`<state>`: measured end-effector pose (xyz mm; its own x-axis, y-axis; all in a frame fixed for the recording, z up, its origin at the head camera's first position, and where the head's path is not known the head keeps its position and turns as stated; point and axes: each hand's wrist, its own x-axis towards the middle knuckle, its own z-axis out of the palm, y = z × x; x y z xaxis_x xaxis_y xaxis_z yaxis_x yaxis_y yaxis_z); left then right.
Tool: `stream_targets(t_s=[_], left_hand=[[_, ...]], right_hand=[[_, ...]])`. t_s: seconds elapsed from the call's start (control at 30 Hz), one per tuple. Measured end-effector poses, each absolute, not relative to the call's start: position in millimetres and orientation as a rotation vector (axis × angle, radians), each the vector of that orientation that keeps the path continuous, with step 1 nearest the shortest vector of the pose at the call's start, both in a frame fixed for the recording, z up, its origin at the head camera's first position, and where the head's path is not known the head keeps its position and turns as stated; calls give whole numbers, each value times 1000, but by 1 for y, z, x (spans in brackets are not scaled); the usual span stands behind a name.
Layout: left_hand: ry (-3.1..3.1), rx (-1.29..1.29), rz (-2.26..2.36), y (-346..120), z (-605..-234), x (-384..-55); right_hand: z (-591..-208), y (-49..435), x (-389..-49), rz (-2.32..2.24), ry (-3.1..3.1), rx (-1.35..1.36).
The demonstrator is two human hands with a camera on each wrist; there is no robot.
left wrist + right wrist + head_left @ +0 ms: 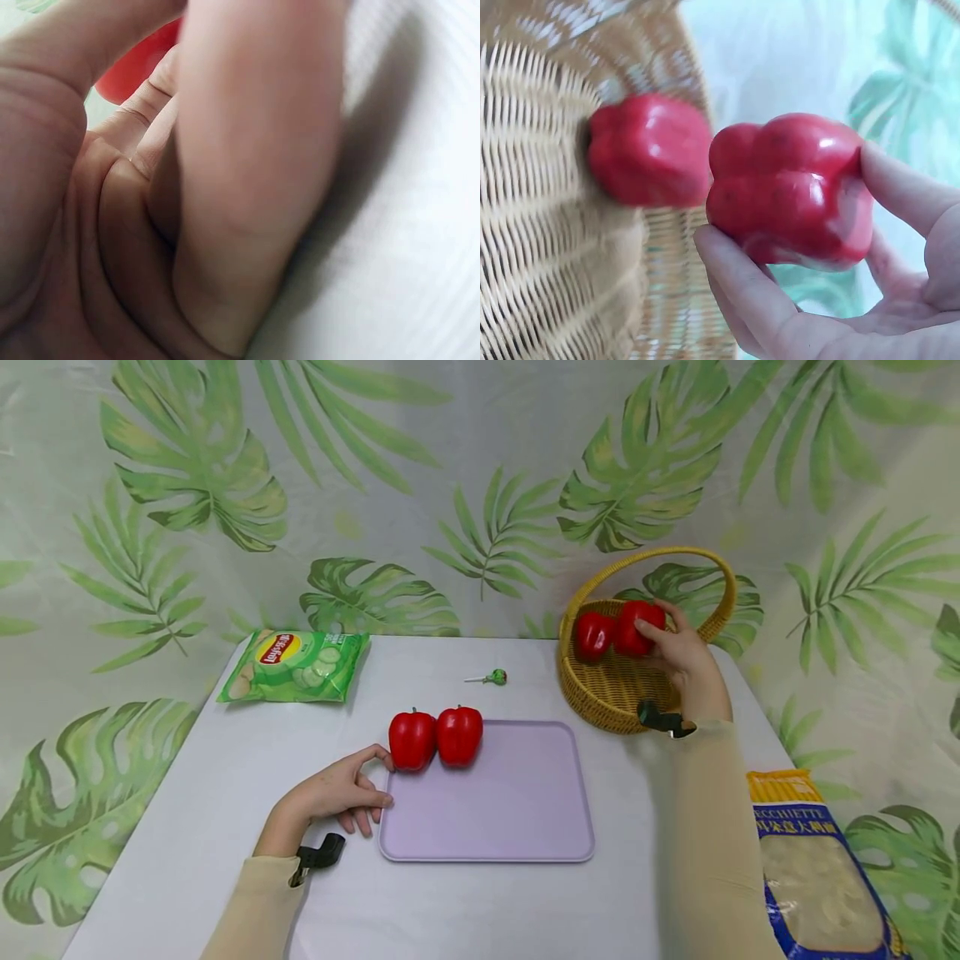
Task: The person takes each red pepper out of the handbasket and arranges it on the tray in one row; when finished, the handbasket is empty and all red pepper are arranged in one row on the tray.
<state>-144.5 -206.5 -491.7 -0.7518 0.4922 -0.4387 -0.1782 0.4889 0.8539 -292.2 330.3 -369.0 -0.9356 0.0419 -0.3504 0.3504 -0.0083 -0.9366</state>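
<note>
In the head view, my right hand (684, 653) grips a red bell pepper (639, 627) over the back of a wicker basket (600, 697). The right wrist view shows thumb and fingers around this pepper (791, 187). A second red pepper (594, 636) lies inside the basket, just left of the held one. My left hand (333, 791) rests at the left edge of a light purple tray (495, 810), its thumb touching the rim and its index finger by a red pepper (412, 740). Another red pepper (459, 736) sits beside that one on the tray.
A green chip bag (300, 668) lies at the table's back left. Behind the tray is a green-wrapped lollipop (497, 677). A blue and yellow pasta bag (821, 877) lies at the right edge. Over the basket arches its tall handle (660, 553).
</note>
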Motion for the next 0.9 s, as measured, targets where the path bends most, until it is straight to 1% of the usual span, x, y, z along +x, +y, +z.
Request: stream_targets(t_s=[0.37,0.57,0.73,0.9], left_hand=[[2068,253,1288,-206,-490,-144],[2064,249,1291,-207,-489,-144],[2066,260,1289,-206,-489,-144],[2068,266,1285,-206,-490,-144]], right_hand=[[-364,298,-247,-2072,2209,159],[-363,277,-224,-1936,2293,21],[-371,257,-213,-1804,2301,-65],[-388,238,-207,-1709,2291,-111]])
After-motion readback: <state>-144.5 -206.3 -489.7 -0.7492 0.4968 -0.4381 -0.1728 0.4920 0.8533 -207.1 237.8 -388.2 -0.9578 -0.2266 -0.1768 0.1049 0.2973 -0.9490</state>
